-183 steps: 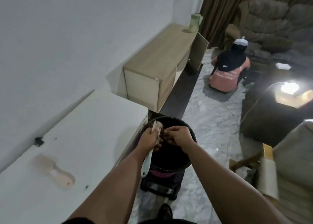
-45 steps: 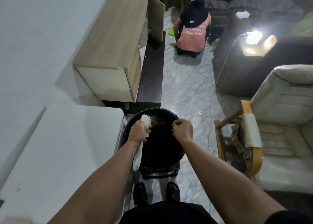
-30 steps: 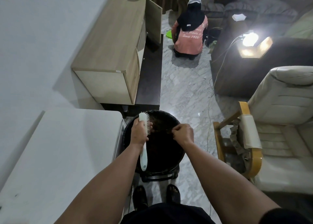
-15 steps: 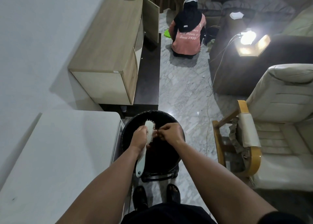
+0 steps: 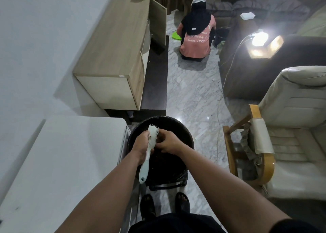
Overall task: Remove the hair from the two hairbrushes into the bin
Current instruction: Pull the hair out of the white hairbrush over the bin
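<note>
A white table (image 5: 67,155) stands at the left. Beside it, the left hand (image 5: 142,144) grips a white hairbrush (image 5: 151,141) over the black bin (image 5: 183,130), bristles facing right. The right hand (image 5: 168,141) pinches at the bristles with curled fingers.

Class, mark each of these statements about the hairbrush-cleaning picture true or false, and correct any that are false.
1. The left hand grips the white hairbrush. True.
2. The brush is held over the white table. False: it is over the black bin.
3. The right hand is at the bristles. True.
4. The bin stands on the table. False: it stands on the floor beside it.
5. The brush handle points away from the person. False: it points back toward them.
</note>
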Action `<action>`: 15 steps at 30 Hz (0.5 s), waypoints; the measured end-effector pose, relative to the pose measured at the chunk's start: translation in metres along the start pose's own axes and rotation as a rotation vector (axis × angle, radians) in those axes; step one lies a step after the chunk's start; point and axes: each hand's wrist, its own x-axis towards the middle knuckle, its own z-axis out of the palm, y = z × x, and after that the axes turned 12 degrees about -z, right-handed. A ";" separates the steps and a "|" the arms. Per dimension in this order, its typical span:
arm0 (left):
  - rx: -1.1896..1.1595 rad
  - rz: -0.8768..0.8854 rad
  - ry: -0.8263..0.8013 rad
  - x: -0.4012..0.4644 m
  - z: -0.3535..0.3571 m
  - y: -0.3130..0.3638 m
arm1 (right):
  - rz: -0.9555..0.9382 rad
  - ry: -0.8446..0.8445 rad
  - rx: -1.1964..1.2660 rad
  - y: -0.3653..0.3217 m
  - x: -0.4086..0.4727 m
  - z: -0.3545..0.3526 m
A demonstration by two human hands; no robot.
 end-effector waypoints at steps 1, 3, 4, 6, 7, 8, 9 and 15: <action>0.001 -0.015 -0.022 -0.002 0.000 0.002 | 0.017 0.039 0.033 0.002 0.001 0.004; 0.025 -0.020 -0.041 -0.003 -0.004 0.006 | 0.149 0.230 0.097 0.010 0.000 0.004; 0.026 0.004 -0.031 -0.004 -0.008 0.008 | 0.244 0.329 0.125 0.017 -0.001 -0.002; -0.006 0.096 0.043 -0.006 -0.016 0.013 | 0.421 0.482 0.193 0.030 -0.008 -0.020; -0.035 0.143 0.103 -0.007 -0.021 0.015 | 0.478 0.521 0.190 0.037 -0.013 -0.031; -0.058 0.178 0.167 -0.005 -0.027 0.017 | 0.518 0.539 0.162 0.044 -0.018 -0.041; -0.072 0.196 0.217 -0.005 -0.030 0.018 | 0.548 0.542 0.142 0.047 -0.022 -0.049; -0.038 0.192 0.257 -0.001 -0.028 0.015 | 0.519 0.553 0.058 0.053 -0.019 -0.054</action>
